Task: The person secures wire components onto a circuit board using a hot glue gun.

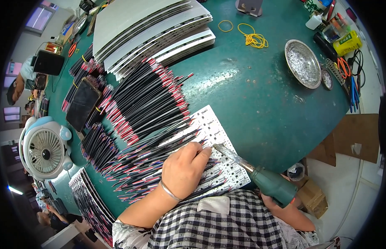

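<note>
My left hand rests on a white circuit strip panel, fingers pinched on a thin red-and-black wire at its edge. A metal bracelet circles that wrist. My right hand, mostly hidden under the checked sleeve, grips a green-handled soldering iron. Its metal tip touches the panel right beside my left fingertips. Rows of red-and-black wires lie fanned across the panel and the green table.
A stack of white panels lies at the far side. A metal dish, yellow rubber bands, tools and a yellow bottle sit at right. A phone, a small fan and another person are at left.
</note>
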Demonstrator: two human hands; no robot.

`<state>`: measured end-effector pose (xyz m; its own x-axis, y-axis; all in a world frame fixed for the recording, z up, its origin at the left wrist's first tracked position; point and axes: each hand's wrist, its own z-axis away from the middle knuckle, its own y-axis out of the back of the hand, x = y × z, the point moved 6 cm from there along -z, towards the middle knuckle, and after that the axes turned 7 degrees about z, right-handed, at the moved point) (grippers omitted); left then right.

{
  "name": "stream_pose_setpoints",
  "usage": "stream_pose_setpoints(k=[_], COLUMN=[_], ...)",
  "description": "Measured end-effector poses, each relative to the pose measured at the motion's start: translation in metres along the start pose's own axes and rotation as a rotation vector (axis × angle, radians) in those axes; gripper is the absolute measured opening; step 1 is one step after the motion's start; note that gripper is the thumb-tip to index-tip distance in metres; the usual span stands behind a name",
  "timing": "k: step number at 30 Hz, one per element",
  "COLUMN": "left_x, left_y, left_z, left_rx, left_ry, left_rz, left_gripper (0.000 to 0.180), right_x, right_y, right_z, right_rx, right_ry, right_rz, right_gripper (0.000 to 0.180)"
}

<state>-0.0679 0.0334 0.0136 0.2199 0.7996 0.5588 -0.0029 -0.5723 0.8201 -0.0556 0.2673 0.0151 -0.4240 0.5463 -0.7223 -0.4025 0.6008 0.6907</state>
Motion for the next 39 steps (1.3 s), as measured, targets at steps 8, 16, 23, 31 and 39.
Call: stream_pose_setpoints(k=[8, 16, 23, 31, 39], left_x=[0.001, -0.002, -0.001, 0.002, 0.021], left_y=[-0.001, -0.004, -0.002, -0.001, 0.021], left_z=[-0.001, 0.002, 0.001, 0.002, 0.005], left_rx=[-0.02, -0.019, 0.009, -0.008, 0.002], left_ry=[0.006, -0.008, -0.055, -0.058, -0.152], left_rz=[-0.025, -0.023, -0.002, 0.014, 0.053], left_gripper=[0.041, 0.04, 0.035, 0.035, 0.039], right_x=[0.008, 0.016, 0.007, 0.008, 0.04], right_y=[-0.004, -0.007, -0.005, -0.008, -0.022], right_z=[0.013, 0.022, 0.014, 0.022, 0.063], right_rx=[-0.033, -0.046, 0.036, -0.03, 0.135], right_ry=[-0.124, -0.247, -0.033, -0.118, -0.147], right_rz=[-0.088, -0.185, -0.023, -0.079, -0.414], right_gripper=[0.03, 0.031, 0.033, 0.033, 0.038])
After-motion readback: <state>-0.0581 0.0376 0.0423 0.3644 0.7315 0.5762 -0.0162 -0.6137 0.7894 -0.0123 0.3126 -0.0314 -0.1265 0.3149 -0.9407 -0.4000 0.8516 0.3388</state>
